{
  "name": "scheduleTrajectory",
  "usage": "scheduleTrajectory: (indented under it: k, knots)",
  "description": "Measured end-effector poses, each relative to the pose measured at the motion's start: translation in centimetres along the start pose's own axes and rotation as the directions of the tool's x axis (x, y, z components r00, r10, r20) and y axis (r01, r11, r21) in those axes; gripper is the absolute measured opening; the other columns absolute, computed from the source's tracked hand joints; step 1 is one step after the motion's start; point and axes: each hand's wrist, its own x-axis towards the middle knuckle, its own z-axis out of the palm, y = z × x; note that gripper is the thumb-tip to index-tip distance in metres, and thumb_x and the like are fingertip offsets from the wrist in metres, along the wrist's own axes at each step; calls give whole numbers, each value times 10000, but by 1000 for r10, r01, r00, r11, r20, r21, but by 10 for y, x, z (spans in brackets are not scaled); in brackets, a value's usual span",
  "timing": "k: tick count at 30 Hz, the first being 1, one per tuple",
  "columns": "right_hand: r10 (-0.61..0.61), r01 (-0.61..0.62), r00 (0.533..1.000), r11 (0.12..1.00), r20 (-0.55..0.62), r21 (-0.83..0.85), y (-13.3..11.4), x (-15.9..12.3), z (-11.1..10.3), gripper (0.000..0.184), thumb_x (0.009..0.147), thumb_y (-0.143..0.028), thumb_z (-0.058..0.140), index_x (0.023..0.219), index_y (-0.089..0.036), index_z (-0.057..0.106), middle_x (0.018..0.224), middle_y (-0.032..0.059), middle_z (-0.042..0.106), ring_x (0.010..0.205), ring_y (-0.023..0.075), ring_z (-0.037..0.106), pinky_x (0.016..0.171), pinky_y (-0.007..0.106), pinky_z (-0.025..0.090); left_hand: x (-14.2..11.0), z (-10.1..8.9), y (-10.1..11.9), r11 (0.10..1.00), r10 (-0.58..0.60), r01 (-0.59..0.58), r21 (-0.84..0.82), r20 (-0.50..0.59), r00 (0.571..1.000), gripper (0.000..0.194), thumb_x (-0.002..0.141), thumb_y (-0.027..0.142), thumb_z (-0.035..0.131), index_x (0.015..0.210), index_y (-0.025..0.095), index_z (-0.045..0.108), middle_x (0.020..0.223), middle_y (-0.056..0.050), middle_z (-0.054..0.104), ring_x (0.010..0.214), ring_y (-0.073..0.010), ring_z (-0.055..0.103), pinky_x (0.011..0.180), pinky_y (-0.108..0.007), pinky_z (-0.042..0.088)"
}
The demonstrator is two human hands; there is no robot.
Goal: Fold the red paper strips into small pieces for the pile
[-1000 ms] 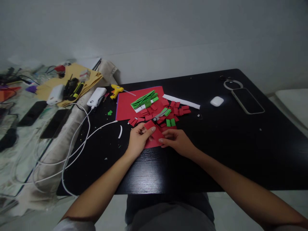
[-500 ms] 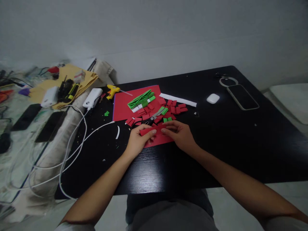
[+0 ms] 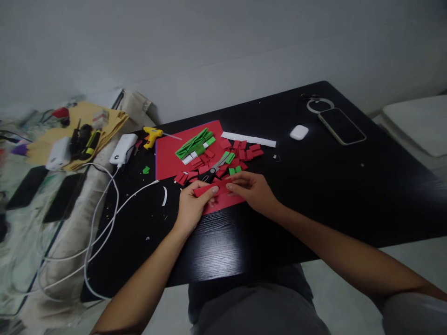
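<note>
A piece of red paper (image 3: 220,188) is stretched level between my two hands. My left hand (image 3: 193,204) pinches its left end, thumb on top and fingers underneath. At the other end, my right hand (image 3: 255,191) has its thumb and fingers closed on the paper. Under the hands lies a red sheet (image 3: 218,206) near the table's front. Just beyond the fingers are scissors (image 3: 212,171) among several small folded red paper pieces (image 3: 242,148). A green folded piece (image 3: 234,170) lies close to my right fingertips.
Behind the pile, a bundle of folded green paper (image 3: 195,143) rests on a large red sheet (image 3: 164,158). A yellow glue gun (image 3: 151,136), white power bank (image 3: 123,149) and white cable (image 3: 117,209) are left; a white strip (image 3: 249,139), earbud case (image 3: 299,132) and phone (image 3: 342,125) right.
The red paper, slanted between my hands a second ago, was turned level and is now held stretched out. The whole view has swung slightly to the right.
</note>
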Motion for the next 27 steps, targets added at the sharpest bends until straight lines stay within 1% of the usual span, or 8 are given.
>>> scheduleTrajectory:
  k: [4, 9, 15, 20, 27]
  knots:
    - [-6, 6, 1000, 1000, -6, -1, 1, 0, 0, 263, 729, -427, 851, 885, -228, 782, 884, 20, 792, 848, 222, 763, 825, 405, 653, -2, 1, 2, 999, 16, -16, 37, 3, 1000, 264, 779, 355, 853, 772, 155, 681, 549, 18, 671, 472, -108, 599, 555, -221, 487]
    - [-9, 9, 1000, 1000, -21, -1, 2, 0, 0, 287, 724, -454, 855, 892, -229, 793, 891, 25, 796, 852, 243, 769, 817, 412, 655, -3, 0, 1, 997, 42, -42, 71, 0, 999, 252, 799, 350, 841, 773, 159, 678, 542, 25, 669, 479, -106, 598, 579, -220, 481]
    - [-38, 38, 999, 999, -16, -15, 3, 0, 0, 304, 735, -458, 850, 899, -209, 790, 881, 23, 799, 850, 233, 773, 805, 390, 666, -2, -1, 0, 995, 61, -61, 79, 11, 998, 256, 806, 356, 838, 774, 164, 671, 548, 27, 675, 492, -107, 603, 603, -220, 485]
    - [-43, 43, 999, 999, -3, -1, 2, 1, -1, 268, 740, -424, 855, 897, -215, 793, 905, 19, 800, 841, 215, 773, 805, 375, 672, -2, 0, -1, 993, 76, -76, 86, 10, 997, 257, 805, 351, 835, 756, 171, 659, 543, 28, 672, 481, -109, 598, 597, -226, 485]
    - [-58, 58, 998, 998, -3, -7, 1, 0, -1, 253, 747, -432, 854, 893, -232, 802, 894, 13, 795, 853, 230, 776, 804, 397, 677, -4, 1, 2, 993, 77, -78, 94, 9, 997, 251, 809, 338, 830, 748, 170, 655, 541, 28, 671, 478, -106, 599, 578, -218, 479]
